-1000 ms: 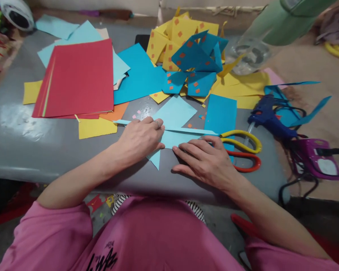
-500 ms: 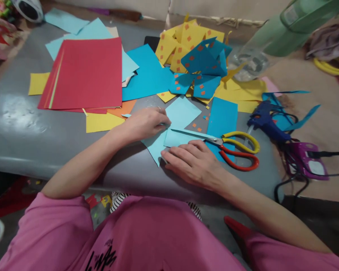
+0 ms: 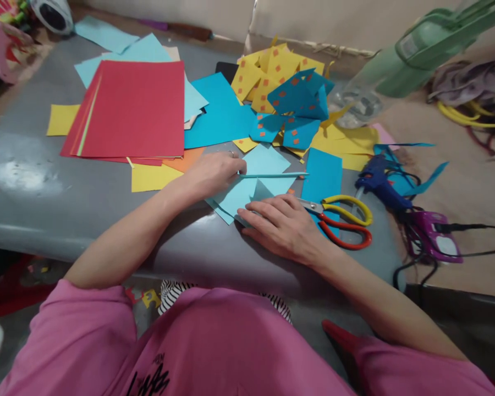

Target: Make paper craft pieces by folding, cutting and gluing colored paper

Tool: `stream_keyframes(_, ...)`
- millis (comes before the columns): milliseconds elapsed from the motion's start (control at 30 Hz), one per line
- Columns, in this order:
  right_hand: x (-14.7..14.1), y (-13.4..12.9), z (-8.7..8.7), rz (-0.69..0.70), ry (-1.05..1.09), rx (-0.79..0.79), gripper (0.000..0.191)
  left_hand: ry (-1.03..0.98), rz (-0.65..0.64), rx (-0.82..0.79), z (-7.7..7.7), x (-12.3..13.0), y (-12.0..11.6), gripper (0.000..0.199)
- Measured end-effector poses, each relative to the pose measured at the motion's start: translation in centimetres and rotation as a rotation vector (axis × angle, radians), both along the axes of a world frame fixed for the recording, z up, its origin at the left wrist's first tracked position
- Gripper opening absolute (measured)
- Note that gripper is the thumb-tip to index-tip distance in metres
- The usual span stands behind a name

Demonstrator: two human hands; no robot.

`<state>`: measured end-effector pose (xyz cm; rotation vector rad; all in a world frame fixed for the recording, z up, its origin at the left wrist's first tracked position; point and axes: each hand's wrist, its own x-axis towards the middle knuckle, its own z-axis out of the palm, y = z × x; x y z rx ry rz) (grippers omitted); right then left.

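Note:
My left hand is closed, pinching the left end of a thin, narrow strip of light blue paper that points to the right. Beneath it lie light blue paper sheets on the grey table. My right hand rests on the near edge of these sheets, its fingers stretched out and lying flat. A light blue flap stands up just beyond its fingertips. Scissors with one yellow and one red handle lie open beside my right hand, their blades partly hidden behind it.
A red paper stack lies at left. Yellow paper shapes and a blue paper shape, both with orange squares, stand at the back. A blue glue gun with cables and a purple device are at right, below a green bottle.
The light blue strip in my left hand now extends rightward above the sheets, apart from the scissors. A paper flap has risen near my right hand, which stays nearly in place.

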<state>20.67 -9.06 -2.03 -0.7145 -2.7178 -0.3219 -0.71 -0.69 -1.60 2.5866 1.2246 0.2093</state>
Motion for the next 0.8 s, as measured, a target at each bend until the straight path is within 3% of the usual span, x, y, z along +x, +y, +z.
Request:
stream_keyframes(167, 0.8, 0.4, 0.4, 0.025, 0.040, -0.051, 0.027, -0.037, -0.024, -0.033, 0.1, -0.2, 0.4, 0.034)
stream_keyframes(267, 1.4, 0.4, 0.7, -0.014, 0.059, 0.013, 0.034, -0.075, -0.036, -0.049, 0.1, -0.4, 0.5, 0.032)
stream_keyframes(467, 1.2, 0.9, 0.2, -0.016, 0.059, 0.068, 0.024, -0.092, -0.051, -0.059, 0.0, -0.4, 0.6, 0.032)
stream_keyframes(633, 0.5, 1.4, -1.0, 0.002, 0.123, -0.132, 0.021, -0.024, -0.052, -0.088, 0.3, -0.1, 0.4, 0.031)
stream_keyframes(800, 0.0, 1.6, -1.4, -0.216, 0.304, -0.454, 0.025, -0.037, -0.086, -0.062, 0.8, -0.5, 0.0, 0.029)
